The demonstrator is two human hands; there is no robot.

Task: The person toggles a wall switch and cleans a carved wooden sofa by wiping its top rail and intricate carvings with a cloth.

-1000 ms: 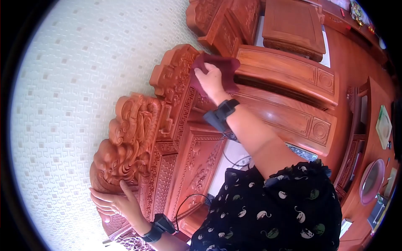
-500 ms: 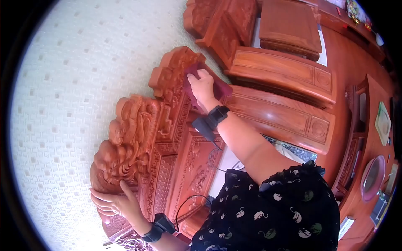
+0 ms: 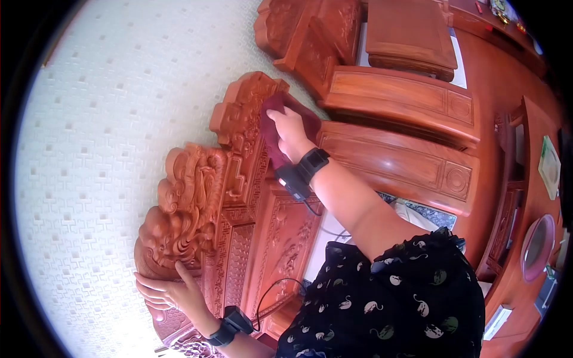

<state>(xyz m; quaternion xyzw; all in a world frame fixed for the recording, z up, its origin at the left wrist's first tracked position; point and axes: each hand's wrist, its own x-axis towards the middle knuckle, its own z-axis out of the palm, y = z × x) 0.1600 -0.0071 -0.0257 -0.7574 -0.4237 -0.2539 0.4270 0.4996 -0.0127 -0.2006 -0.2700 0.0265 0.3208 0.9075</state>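
My right hand (image 3: 287,130) is closed on a dark red cloth (image 3: 273,149), which lies against the upper end of the carved wooden backrest (image 3: 236,185). The cloth spreads out on both sides of my fingers. At the lower left, my left hand (image 3: 173,293) rests with fingers spread on the carved wood, just below a rounded carved figure (image 3: 164,235). Nothing shows in its grasp. Both wrists wear black straps with small devices and cables.
A patterned pale wall (image 3: 107,149) runs behind the backrest. Wooden panels (image 3: 400,161) and a small wooden table (image 3: 412,36) stand at the upper right. A pink-rimmed basin (image 3: 537,247) is on a wooden surface at the far right.
The view has shifted slightly. My right hand and the cloth remain at the backrest's upper end, with the cloth's folds changed. My left hand stays spread on the carving.
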